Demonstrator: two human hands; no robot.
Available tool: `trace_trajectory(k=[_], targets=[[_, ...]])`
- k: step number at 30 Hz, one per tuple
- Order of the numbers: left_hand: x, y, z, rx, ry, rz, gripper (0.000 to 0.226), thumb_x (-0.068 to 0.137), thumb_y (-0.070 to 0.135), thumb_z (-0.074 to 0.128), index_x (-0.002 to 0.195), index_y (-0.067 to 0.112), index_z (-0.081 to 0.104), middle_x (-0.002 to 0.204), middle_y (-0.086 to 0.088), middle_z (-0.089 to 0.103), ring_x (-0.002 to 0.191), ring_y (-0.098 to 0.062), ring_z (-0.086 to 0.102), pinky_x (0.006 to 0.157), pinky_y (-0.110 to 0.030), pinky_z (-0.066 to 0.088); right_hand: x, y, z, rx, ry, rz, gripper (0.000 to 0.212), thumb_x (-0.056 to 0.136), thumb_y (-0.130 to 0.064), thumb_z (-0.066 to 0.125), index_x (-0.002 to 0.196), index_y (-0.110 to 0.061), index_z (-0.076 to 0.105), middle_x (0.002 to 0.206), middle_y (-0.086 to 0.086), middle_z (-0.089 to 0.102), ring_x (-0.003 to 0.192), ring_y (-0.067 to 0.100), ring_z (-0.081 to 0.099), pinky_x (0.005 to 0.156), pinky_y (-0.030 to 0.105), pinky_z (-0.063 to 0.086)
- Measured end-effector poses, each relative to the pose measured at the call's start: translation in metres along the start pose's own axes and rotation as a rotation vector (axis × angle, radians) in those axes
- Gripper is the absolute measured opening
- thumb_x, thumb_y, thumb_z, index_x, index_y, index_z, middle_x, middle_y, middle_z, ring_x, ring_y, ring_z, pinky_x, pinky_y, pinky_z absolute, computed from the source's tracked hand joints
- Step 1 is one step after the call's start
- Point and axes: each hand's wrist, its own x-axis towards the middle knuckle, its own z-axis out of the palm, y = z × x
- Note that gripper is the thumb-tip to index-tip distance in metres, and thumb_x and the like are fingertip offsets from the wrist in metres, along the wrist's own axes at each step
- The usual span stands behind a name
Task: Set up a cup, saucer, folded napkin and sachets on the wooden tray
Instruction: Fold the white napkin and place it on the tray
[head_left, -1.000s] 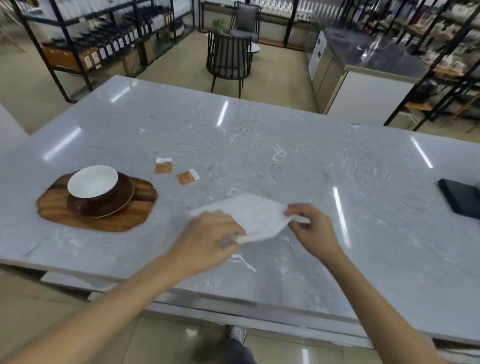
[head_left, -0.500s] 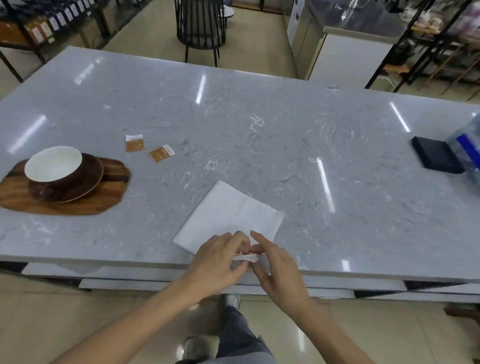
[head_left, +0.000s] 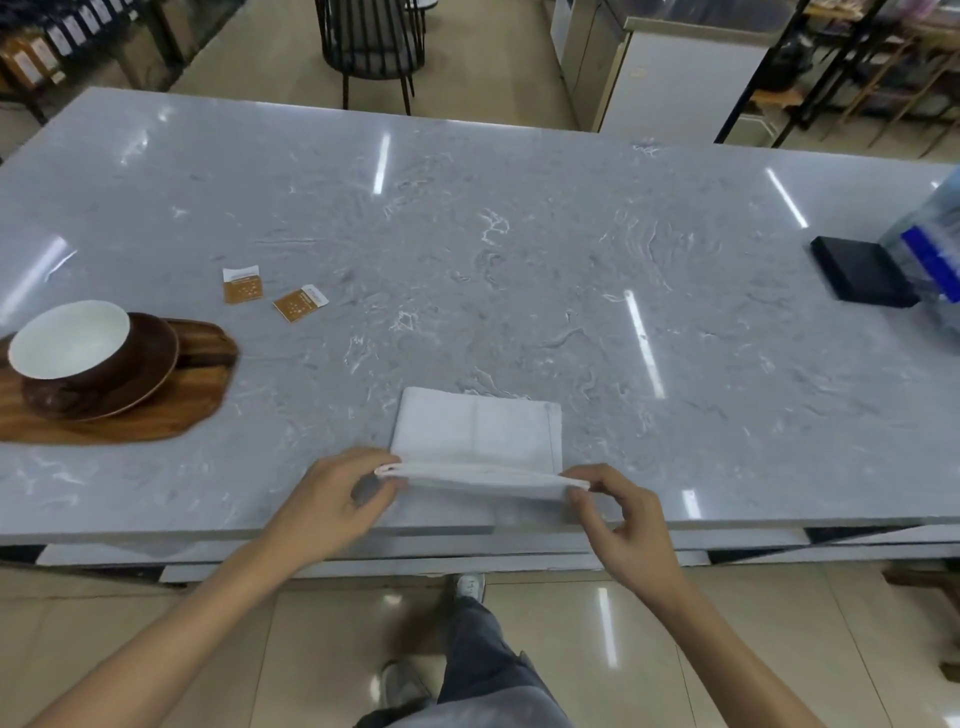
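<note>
A white napkin (head_left: 478, 434) lies folded near the marble table's front edge. My left hand (head_left: 337, 499) pinches its near left corner, and my right hand (head_left: 618, 512) pinches its near right corner, lifting the near edge slightly. At the far left, a brown cup with a white inside (head_left: 70, 345) sits on a brown saucer (head_left: 150, 376) on the wooden tray (head_left: 171, 413). Two orange sachets, one upright (head_left: 242, 286) and one angled (head_left: 300, 303), lie on the table beyond the tray.
The grey marble table (head_left: 519, 249) spreads wide. A black flat box (head_left: 860, 275) and a clear plastic bag with blue print (head_left: 930, 249) sit at the right edge. A black chair (head_left: 371, 47) stands behind the table. My legs show below the table's edge.
My hands moved apart from the napkin's near middle to its two near corners. The napkin now lies square to the edge as a wider rectangle. The camera tilted down.
</note>
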Motion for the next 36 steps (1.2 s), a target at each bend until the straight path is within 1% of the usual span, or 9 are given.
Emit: trace_trajectory(k=[3,6,8,15,21,25,27,31,36], targets=[[0.015,0.010,0.000,-0.127,0.010,-0.097,0.015,0.100,0.029,0.060,0.105,0.040,0.069,0.093,0.021,0.073,0.090,-0.003,0.070,0.076,-0.016,0.054,0.022,-0.001,-0.002,0.066,0.042,0.077,0.018,0.100,-0.020,0.063,0.113,-0.031,0.067,0.081,-0.011,0.070,0.082,0.008,0.070,0.069,0.022,0.056],[0.041,0.013,0.005,-0.216,0.124,-0.231,0.018,0.100,0.031,0.058,0.102,0.017,0.070,0.091,-0.002,0.076,0.087,-0.022,0.072,0.076,-0.045,0.057,0.049,0.003,0.004,0.083,0.110,0.134,0.021,0.102,-0.028,0.060,0.122,-0.036,0.060,0.073,-0.014,0.064,0.066,0.002,0.062,0.060,0.017,0.049],[0.055,0.011,0.009,-0.194,0.175,-0.291,0.025,0.099,0.032,0.058,0.089,0.010,0.065,0.084,-0.015,0.072,0.082,-0.035,0.069,0.068,-0.052,0.054,0.065,0.009,0.009,0.076,0.131,0.184,0.023,0.103,-0.033,0.058,0.124,-0.040,0.057,0.080,-0.011,0.066,0.065,0.003,0.064,0.058,0.020,0.050],[0.069,-0.002,0.023,-0.081,0.300,-0.411,0.010,0.095,0.025,0.067,0.090,0.016,0.068,0.081,0.006,0.071,0.077,-0.014,0.069,0.064,-0.036,0.057,0.097,0.032,0.031,-0.023,0.142,0.309,0.028,0.100,-0.039,0.060,0.127,-0.035,0.055,0.096,-0.006,0.069,0.077,-0.002,0.066,0.061,0.009,0.049],[0.071,-0.001,0.026,-0.045,0.348,-0.455,0.006,0.092,0.017,0.068,0.088,0.014,0.065,0.077,0.006,0.066,0.076,-0.021,0.068,0.065,-0.029,0.051,0.098,0.032,0.038,-0.077,0.224,0.361,0.036,0.094,-0.040,0.069,0.125,-0.026,0.057,0.088,-0.011,0.068,0.079,-0.004,0.065,0.062,0.006,0.047],[0.068,0.009,0.028,0.233,0.341,-0.373,0.023,0.091,0.017,0.064,0.113,0.010,0.062,0.110,-0.008,0.064,0.101,-0.029,0.061,0.077,-0.042,0.054,0.097,0.025,0.028,-0.180,0.276,0.385,0.041,0.095,-0.036,0.066,0.131,-0.020,0.056,0.109,-0.006,0.065,0.087,0.006,0.064,0.080,0.026,0.056],[0.066,0.017,0.033,0.385,0.343,-0.209,0.035,0.092,0.016,0.057,0.126,0.007,0.060,0.128,-0.013,0.058,0.119,-0.035,0.053,0.087,-0.045,0.054,0.090,0.018,0.031,-0.326,0.278,0.237,0.039,0.100,-0.031,0.059,0.135,-0.017,0.055,0.124,0.000,0.062,0.105,0.017,0.062,0.093,0.037,0.054],[0.082,0.029,0.052,0.447,0.124,-0.005,0.052,0.099,0.026,0.043,0.148,0.007,0.047,0.158,-0.011,0.041,0.151,-0.033,0.028,0.121,-0.045,0.027,0.076,0.005,0.066,-0.632,0.034,-0.128,0.049,0.104,-0.037,0.044,0.148,-0.015,0.048,0.150,0.004,0.054,0.141,0.023,0.045,0.115,0.042,0.037],[0.089,0.003,0.067,0.659,-0.146,-0.087,0.062,0.106,0.043,0.017,0.161,0.022,-0.003,0.171,0.000,-0.004,0.156,-0.019,-0.011,0.127,-0.041,-0.002,0.079,0.027,0.067,-0.836,-0.177,0.006,0.061,0.108,-0.050,0.024,0.163,-0.026,0.013,0.171,-0.007,0.011,0.158,0.013,0.003,0.128,0.045,0.003]])
